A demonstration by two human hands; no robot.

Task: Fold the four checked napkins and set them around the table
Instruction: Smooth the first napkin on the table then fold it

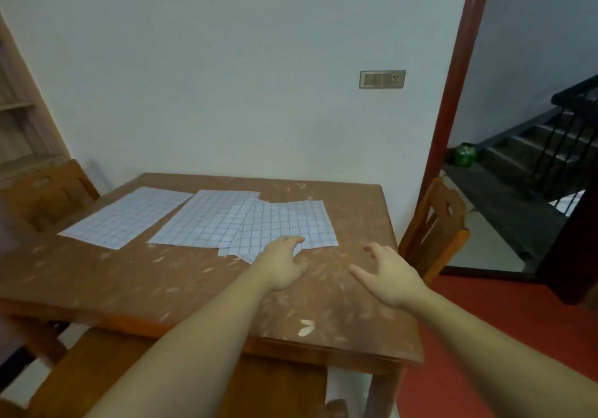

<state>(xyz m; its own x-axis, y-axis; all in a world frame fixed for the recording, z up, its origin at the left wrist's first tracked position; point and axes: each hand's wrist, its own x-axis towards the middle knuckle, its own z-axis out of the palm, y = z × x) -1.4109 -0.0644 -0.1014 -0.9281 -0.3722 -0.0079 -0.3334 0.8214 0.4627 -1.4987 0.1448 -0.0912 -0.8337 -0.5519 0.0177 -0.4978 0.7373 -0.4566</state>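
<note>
Brown table (pixel 161 288), unfolded napkins (pixel 207 220) mid-surface.

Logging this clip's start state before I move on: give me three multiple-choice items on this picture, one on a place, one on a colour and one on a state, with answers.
1. What does the left hand touch?
A. the wooden chair
B. the near edge of the rightmost pale blue checked cloth napkin
C. the wall socket

2. What colour is the floor right of the brown mottled wooden table?
A. blue
B. yellow
C. red

3. How is the right hand?
A. fingers spread, holding nothing
B. gripping a napkin
C. a closed fist

Answers:
1. B, its fingertips lie on that napkin's near edge.
2. C, the floor beside the table is plainly red.
3. A, it is over bare tabletop with its fingers spread.
</note>
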